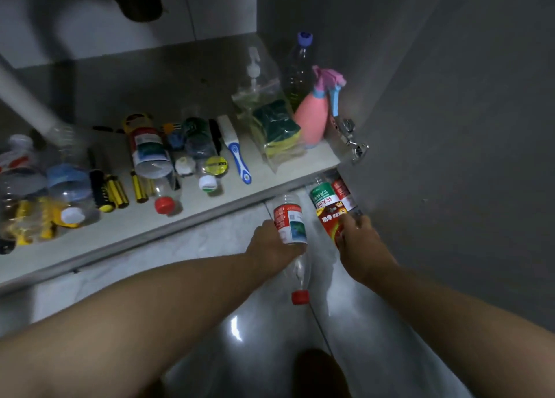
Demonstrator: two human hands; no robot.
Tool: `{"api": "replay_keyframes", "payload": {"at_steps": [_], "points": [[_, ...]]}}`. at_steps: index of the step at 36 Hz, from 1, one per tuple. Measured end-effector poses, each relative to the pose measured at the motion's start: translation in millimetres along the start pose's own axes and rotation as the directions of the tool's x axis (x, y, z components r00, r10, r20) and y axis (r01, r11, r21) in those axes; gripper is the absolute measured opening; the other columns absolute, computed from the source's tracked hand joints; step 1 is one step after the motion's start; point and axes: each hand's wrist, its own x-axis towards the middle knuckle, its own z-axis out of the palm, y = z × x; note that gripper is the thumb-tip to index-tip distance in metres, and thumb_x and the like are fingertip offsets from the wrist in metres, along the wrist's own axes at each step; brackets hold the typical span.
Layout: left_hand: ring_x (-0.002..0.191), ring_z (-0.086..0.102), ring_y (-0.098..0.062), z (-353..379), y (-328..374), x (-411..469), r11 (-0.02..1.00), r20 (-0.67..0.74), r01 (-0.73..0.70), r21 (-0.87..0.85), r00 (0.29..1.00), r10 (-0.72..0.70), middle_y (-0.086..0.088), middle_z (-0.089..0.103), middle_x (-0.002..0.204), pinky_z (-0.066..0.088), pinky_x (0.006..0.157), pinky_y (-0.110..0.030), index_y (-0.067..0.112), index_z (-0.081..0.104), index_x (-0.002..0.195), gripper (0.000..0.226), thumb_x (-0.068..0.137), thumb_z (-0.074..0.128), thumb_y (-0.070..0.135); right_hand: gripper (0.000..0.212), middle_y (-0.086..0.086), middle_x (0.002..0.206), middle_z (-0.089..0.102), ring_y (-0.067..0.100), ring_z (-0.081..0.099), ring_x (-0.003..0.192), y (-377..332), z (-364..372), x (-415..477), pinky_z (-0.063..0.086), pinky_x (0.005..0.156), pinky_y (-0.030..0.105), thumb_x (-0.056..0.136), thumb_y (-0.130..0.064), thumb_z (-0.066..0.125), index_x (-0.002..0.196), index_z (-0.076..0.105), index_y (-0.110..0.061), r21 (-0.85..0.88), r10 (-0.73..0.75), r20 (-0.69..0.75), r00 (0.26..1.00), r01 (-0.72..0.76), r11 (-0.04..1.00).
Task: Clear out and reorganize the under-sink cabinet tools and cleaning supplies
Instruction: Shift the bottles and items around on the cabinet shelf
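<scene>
Left grip [270, 244] clasps a red-capped bottle [289, 223] over the near floor [180, 265] while right grip [360, 247] grasps a green-and-red-labelled bottle [327, 199] just right of it, so sorting seems well along: tools [114, 191] and bottles [151, 154] lie rowed on the cabinet shelf [207, 217], these two unplaced.

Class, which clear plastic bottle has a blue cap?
The tall upright bottle in the back right corner, behind the pink sprayer; other visible caps are red or white.

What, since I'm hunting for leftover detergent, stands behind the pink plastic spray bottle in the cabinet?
A tall clear plastic bottle with a blue cap, holding some yellowish liquid. The pink plastic spray bottle and clear bag of sponges cover its base.
</scene>
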Motion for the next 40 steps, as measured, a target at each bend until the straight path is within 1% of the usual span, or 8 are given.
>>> {"api": "replay_keyframes", "payload": {"at_steps": [7, 12, 15, 19, 24, 32, 37, 40], "points": [[0.102, 0.069, -0.021, 39, 0, 47, 0.979, -0.143, 0.004, -0.204, 0.989, -0.034, -0.006, 0.064, 0.121, 0.062, 0.083, -0.037, 0.015, 0.044, 0.129, 0.068, 0.077, 0.087, 0.03, 0.054, 0.015, 0.136, 0.042, 0.037, 0.057, 0.117, 0, 16, 11, 0.053, 0.095, 0.048, 0.099, -0.025, 0.055, 0.145, 0.028, -0.022, -0.006, 0.043, -0.077, 0.996, -0.044, 0.999], [0.103, 0.07, -0.022, 59, -6, 60, 0.958, -0.207, 0.044, -0.284, 0.973, -0.107, -0.006, 0.064, 0.124, 0.061, 0.084, -0.035, 0.019, 0.041, 0.127, 0.064, 0.081, 0.084, 0.03, 0.064, 0.013, 0.13, 0.051, 0.032, 0.066, 0.103, -5, 24, 8, 0.06, 0.079, 0.044, 0.094, -0.035, 0.062, 0.143, 0.022, -0.022, -0.135, 0.085, -0.124, 0.989, -0.102, 0.986], [0.108, 0.068, -0.025, 65, -7, 63, 0.949, -0.19, 0.064, -0.309, 0.973, -0.127, -0.008, 0.063, 0.128, 0.06, 0.089, -0.039, 0.019, 0.04, 0.127, 0.056, 0.087, 0.079, 0.025, 0.061, 0.011, 0.126, 0.055, 0.031, 0.068, 0.096, -4, 25, 9, 0.059, 0.072, 0.041, 0.097, -0.043, 0.056, 0.142, 0.021, -0.021, -0.199, 0.038, -0.164, 0.986, -0.07, 0.977], [0.118, 0.062, -0.026, 64, -4, 64, 0.912, -0.097, 0.11, -0.395, 0.982, -0.161, -0.002, 0.057, 0.132, 0.055, 0.099, -0.044, 0.02, 0.034, 0.144, 0.07, 0.089, 0.077, 0.015, 0.052, 0.009, 0.121, 0.058, 0.029, 0.069, 0.092, 0, 22, 8, 0.058, 0.07, 0.039, 0.101, -0.049, 0.04, 0.14, 0.025, -0.02, -0.235, -0.02, -0.186, 0.982, -0.025, 0.972], [0.116, 0.063, -0.026, 57, -2, 55, 0.904, -0.029, 0.051, -0.425, 0.997, -0.07, -0.008, 0.062, 0.131, 0.055, 0.1, -0.052, 0.015, 0.05, 0.133, 0.051, 0.089, 0.074, 0.004, 0.054, 0.009, 0.121, 0.058, 0.027, 0.071, 0.086, 8, 22, 4, 0.059, 0.066, 0.038, 0.1, -0.053, 0.039, 0.14, 0.026, -0.018, -0.256, -0.06, -0.199, 0.978, 0.007, 0.967], [0.123, 0.058, -0.022, 54, -2, 50, 0.918, 0.026, 0.014, -0.396, 1.0, -0.004, -0.001, 0.058, 0.141, 0.053, 0.103, -0.049, 0.022, 0.052, 0.142, 0.046, 0.099, 0.062, 0.008, 0.071, 0.015, 0.136, 0.044, 0.036, 0.068, 0.102, 12, 28, 10, 0.061, 0.079, 0.045, 0.088, -0.038, 0.072, 0.14, 0.025, -0.024, -0.146, -0.045, -0.129, 0.991, 0.026, 0.989], [0.123, 0.056, -0.02, 51, -3, 52, 0.942, 0.041, 0.001, -0.337, 0.999, 0.014, 0.001, 0.055, 0.145, 0.056, 0.097, -0.04, 0.025, 0.05, 0.148, 0.051, 0.1, 0.059, 0.008, 0.072, 0.017, 0.139, 0.038, 0.039, 0.069, 0.101, 7, 35, 19, 0.058, 0.084, 0.042, 0.081, -0.025, 0.081, 0.137, 0.035, -0.022, -0.115, -0.04, -0.187, 0.981, 0.019, 0.993], [0.126, 0.056, -0.023, 48, -4, 52, 0.946, 0.07, 0.014, -0.324, 0.998, 0.009, 0.001, 0.055, 0.145, 0.055, 0.1, -0.043, 0.027, 0.049, 0.148, 0.053, 0.1, 0.061, 0.009, 0.063, 0.017, 0.139, 0.038, 0.037, 0.069, 0.101, 1, 39, 24, 0.058, 0.085, 0.038, 0.084, -0.023, 0.079, 0.133, 0.039, -0.019, -0.08, -0.02, -0.22, 0.975, 0.003, 0.997]]}}
